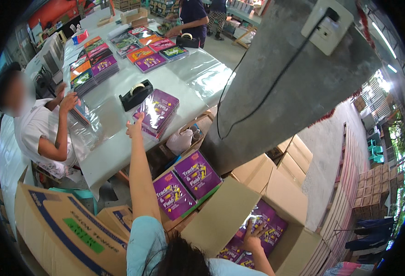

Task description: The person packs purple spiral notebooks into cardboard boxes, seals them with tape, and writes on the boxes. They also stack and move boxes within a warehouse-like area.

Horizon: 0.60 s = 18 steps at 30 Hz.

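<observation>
Our left hand is at the near left side of a purple book stack on the table, just beside a black tape dispenser; we cannot tell whether its fingers grip the stack. Our right hand has its fingers spread wide over the boxed purple books inside a cardboard box at near right. At left, we see a co-worker in white, hands raised over the table.
</observation>
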### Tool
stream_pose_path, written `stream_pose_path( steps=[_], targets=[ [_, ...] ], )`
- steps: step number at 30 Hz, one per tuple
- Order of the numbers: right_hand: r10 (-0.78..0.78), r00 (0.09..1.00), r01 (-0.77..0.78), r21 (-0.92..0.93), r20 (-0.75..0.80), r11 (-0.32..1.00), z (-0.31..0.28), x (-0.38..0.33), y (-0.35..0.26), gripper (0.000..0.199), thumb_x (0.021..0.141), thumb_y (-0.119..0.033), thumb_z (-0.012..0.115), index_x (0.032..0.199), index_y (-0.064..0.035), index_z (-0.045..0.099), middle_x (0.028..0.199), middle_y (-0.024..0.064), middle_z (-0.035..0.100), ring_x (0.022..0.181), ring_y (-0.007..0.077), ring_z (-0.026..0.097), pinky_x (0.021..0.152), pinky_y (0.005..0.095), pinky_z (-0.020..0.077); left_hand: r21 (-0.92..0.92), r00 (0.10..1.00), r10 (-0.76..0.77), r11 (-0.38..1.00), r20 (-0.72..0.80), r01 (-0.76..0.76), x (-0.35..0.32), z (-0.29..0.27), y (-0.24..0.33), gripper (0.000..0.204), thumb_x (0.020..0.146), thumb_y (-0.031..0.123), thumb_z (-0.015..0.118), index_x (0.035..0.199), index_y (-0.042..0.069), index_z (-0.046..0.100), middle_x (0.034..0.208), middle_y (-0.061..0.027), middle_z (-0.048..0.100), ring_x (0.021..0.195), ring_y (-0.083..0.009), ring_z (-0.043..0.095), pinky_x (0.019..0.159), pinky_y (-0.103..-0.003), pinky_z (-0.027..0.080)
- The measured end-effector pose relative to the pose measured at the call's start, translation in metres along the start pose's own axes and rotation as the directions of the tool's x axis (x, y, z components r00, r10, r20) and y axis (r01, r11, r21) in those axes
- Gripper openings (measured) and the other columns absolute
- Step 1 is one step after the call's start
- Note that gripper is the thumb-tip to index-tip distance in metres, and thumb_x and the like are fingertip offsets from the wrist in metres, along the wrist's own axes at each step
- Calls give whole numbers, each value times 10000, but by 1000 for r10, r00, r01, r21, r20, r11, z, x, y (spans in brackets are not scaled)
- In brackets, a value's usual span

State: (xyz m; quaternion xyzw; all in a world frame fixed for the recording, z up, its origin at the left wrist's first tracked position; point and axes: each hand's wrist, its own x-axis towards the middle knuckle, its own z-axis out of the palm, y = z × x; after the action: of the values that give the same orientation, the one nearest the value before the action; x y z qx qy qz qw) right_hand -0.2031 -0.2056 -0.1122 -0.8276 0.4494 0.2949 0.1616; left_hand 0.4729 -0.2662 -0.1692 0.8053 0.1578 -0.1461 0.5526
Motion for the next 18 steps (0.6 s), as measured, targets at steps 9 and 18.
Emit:
stream_pose_path(
  steps=[9, 18],
  targets=[
    [47, 997, -45, -28, 62, 999, 9, 4, 4, 1413, 524, -574, 798, 1375, 158, -60, 1443, 372, -31, 1169, 716, -195, 898, 798, -82, -284, 912, 246, 947, 330, -153, 65, 24, -26, 1065, 515, 579, 824, 1358, 97, 387, 1322, -233, 440, 1232, -336, 433, 1030, -431, 336],
    [92, 994, -94, 26, 63, 995, -5, 3, -6, 1399, 533, -547, 814, 1409, 95, -67, 1410, 423, -72, 1180, 702, -206, 948, 760, -82, -100, 693, 691, 689, -208, -718, -32, 34, -8, 779, 550, 223, 866, 1215, 66, 492, 1123, -143, 586, 1036, -345, 553, 916, -420, 428]
  ],
)
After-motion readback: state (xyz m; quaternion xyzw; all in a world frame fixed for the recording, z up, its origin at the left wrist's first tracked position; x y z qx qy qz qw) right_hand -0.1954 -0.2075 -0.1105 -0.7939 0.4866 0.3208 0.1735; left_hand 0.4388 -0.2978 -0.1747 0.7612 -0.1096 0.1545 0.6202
